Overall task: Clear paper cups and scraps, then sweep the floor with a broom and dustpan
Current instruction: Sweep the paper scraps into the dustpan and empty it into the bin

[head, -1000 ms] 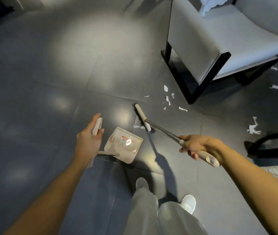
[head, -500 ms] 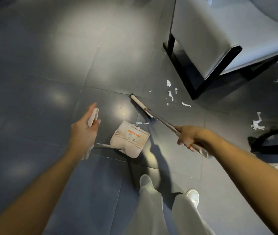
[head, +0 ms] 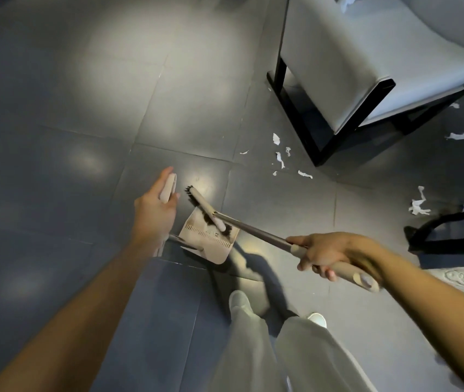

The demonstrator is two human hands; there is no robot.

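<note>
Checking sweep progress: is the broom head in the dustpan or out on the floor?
Partly in: the broom head lies across the dustpan, bristles over its tray, one end past the rim.

One wide-angle camera on the person's head looks steeply down and a little forward at the tiled floor (head: 83,137). Their legs (head: 253,349) rise from the bottom edge. The left hand (head: 154,210) with the dustpan (head: 213,250) and the right hand (head: 329,253) with the broom (head: 253,226) sit at arm's reach, mid-frame; a chair (head: 366,66) crowds the upper right corner
</note>
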